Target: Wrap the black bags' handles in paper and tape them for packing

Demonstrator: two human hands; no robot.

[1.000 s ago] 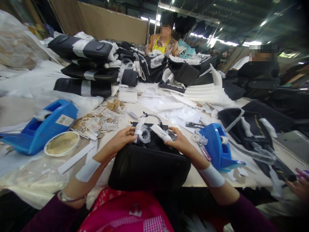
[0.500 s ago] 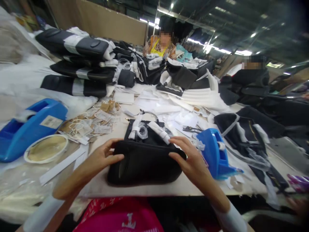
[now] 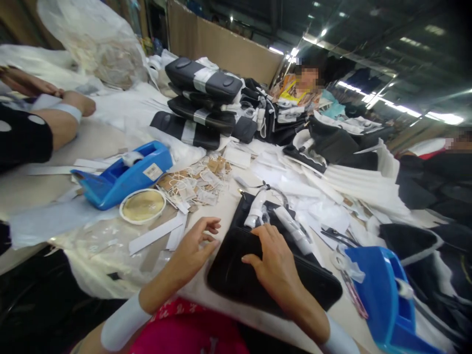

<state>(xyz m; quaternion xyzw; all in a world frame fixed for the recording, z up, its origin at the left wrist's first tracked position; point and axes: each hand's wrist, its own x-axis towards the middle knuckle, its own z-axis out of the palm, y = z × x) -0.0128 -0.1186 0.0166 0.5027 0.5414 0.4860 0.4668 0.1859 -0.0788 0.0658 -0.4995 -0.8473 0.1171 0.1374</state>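
A black handbag [image 3: 232,255] lies flat on the table in front of me, its wrapped handles [image 3: 291,226] toward the far side. My right hand [image 3: 275,255] rests over the middle of the bag with thumb and fingers apart. To the left of the bag, my left hand [image 3: 199,241] hovers clear of it, fingers loosely curved and apart, holding nothing. White paper strips [image 3: 157,235] lie just left of that hand. Close to the bag's right side is a pink-handled tool [image 3: 354,295], partly hidden by a blue tape dispenser.
One blue tape dispenser [image 3: 379,290] stands at right, another [image 3: 127,174] at left beside a tape roll [image 3: 142,206]. String tags [image 3: 199,182] are heaped beyond. Black bags are stacked [image 3: 202,81] at the back. A co-worker's arm [image 3: 62,118] reaches in at far left; another person sits opposite.
My left hand has come off the bag's left side. My right hand has moved from its right edge to its middle. The view has swung left, bringing a co-worker's arms in.
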